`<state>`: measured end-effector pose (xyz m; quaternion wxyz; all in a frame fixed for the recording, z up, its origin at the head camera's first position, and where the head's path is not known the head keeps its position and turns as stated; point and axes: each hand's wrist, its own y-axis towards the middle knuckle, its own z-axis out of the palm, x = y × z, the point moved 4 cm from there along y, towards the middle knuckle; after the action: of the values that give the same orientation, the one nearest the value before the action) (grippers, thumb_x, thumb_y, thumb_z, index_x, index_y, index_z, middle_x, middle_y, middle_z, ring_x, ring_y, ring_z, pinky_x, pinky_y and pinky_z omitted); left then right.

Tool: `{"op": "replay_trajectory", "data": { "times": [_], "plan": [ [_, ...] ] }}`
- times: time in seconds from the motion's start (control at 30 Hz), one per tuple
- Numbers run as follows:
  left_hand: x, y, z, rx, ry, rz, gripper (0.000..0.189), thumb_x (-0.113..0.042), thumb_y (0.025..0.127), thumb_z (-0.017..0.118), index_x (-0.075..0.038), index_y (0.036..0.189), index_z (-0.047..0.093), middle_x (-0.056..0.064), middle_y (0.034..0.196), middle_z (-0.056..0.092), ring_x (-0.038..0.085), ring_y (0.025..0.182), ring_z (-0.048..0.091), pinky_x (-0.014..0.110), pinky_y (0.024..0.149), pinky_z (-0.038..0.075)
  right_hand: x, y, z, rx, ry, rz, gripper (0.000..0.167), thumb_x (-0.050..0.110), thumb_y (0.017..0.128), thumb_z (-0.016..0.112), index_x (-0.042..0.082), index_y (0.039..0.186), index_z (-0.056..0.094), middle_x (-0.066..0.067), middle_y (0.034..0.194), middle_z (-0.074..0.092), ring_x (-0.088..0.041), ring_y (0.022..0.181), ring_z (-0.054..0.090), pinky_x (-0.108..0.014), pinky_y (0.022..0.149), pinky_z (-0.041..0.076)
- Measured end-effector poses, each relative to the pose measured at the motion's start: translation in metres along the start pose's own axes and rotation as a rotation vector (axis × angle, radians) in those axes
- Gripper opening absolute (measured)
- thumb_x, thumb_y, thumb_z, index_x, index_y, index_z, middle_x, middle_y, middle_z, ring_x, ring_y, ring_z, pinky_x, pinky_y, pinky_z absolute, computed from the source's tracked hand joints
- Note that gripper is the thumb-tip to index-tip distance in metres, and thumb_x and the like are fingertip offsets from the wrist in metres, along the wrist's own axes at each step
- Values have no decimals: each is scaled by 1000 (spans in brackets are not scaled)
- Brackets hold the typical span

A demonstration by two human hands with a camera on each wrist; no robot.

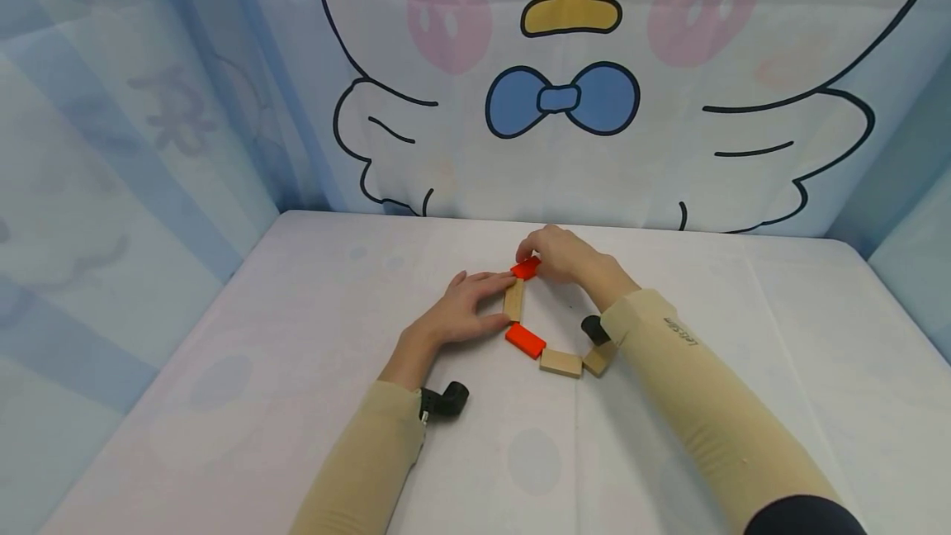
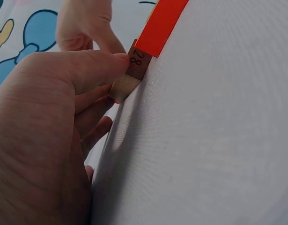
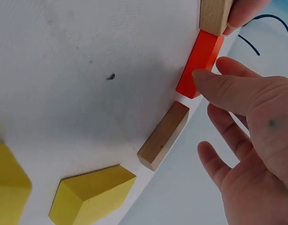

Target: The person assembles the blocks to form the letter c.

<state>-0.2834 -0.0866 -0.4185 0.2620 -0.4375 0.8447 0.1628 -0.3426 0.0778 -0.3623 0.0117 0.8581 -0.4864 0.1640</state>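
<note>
Beige sleeve (image 1: 724, 411) foremost; right hand (image 1: 570, 259) pinches red block (image 1: 526, 269).

Hands: left hand (image 1: 462, 309) and right hand (image 1: 568, 257), both bare
Left sleeve (image 1: 360, 465): plain beige
Right sleeve (image 1: 716, 407): matching beige, lightly creased
Lettering (image 1: 680, 331): small, dark, near the right cuff
Left wrist device (image 1: 448, 400): black, stubby, rounded
Right wrist device (image 1: 594, 329): black, rounded
Near end of right arm: black patch (image 1: 806, 516), curved edge
</note>
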Motion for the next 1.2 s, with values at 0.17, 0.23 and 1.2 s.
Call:
{"op": "replay_trajectory", "data": {
  "times": [0.17,0.23,1.2],
  "plan": [
    [0,-1,-1,-4,0,13,63,-33,95,65,-15,153,47,3,153,48,26,144,33,50,121,3,-7,-2,-4,-5,78,19,30,1,93,66,8,122,71,-11,127,64,-32,116,53,-47,103,46],
    [0,-1,-1,-4,-1,10,63,-33,95,65,-15,153,47,3,153,48,25,145,33,50,121,3,-10,-3,-7,-10,104,21,30,3,94,67,6,124,71,-13,127,64,-33,116,53,-47,103,46],
    [-1,-2,-2,-2,3,16,62,-32,95,63,-15,152,48,4,153,47,26,144,33,50,122,4,-60,-17,-9,-13,152,124,23,5,96,64,3,119,69,-17,123,64,-32,105,53,-48,98,48]
  ]
}}
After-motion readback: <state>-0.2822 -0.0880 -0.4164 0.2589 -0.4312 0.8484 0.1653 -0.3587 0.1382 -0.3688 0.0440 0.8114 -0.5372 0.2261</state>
